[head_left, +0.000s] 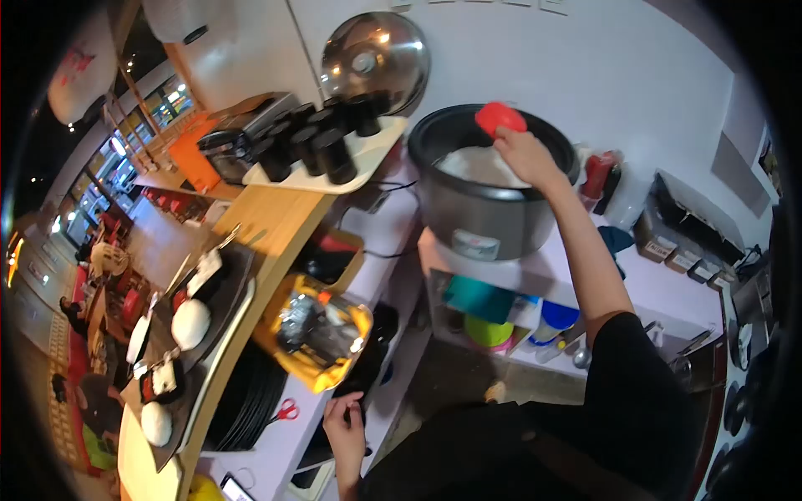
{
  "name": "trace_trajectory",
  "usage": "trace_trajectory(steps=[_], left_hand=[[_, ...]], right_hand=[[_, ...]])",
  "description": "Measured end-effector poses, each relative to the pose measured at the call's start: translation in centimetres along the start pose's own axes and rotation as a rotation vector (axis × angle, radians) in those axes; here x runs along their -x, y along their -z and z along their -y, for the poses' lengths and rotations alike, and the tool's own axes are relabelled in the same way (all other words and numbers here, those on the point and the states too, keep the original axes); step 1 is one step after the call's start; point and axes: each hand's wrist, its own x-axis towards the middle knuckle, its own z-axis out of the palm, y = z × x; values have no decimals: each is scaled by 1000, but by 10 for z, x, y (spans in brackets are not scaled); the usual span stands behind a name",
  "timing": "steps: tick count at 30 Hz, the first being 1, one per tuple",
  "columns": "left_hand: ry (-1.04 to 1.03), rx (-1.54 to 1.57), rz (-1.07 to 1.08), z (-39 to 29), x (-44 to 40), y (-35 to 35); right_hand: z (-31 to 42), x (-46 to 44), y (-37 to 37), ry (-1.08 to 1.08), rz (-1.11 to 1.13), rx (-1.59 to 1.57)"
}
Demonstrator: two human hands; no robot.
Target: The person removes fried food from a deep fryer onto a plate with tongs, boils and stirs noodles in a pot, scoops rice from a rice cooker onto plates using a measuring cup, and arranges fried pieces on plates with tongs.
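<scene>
My right hand (528,159) is closed around a red rice paddle (501,119), whose broad end shows above my fingers. It is over the mouth of a large dark rice cooker (489,219), which stands uncovered with white rice (480,167) inside. Lower down, my left hand (344,427) hangs beside the shelf unit with its fingers loosely bent and apart, holding nothing. Nearest to it are a yellow bag (355,321) and red-handled scissors (287,409). The round metal lid (376,63) leans on the wall behind the cooker.
A tray (368,171) holds several black cups (334,154). On the wooden counter (280,221), dark plates (219,321) carry white rice mounds (190,324). Labelled containers (660,248) and red bottles (596,175) stand right of the cooker. Tubs (488,331) fill the shelf beneath.
</scene>
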Motion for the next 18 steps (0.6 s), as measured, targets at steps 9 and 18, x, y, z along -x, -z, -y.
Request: trace_trajectory(steps=[9, 18], left_hand=[[-593, 62, -133, -186, -177, -139], [-746, -165, -368, -285, -506, -196]], right_hand=[[-80, 23, 49, 301, -85, -233], [-212, 155, 119, -259, -483, -361]])
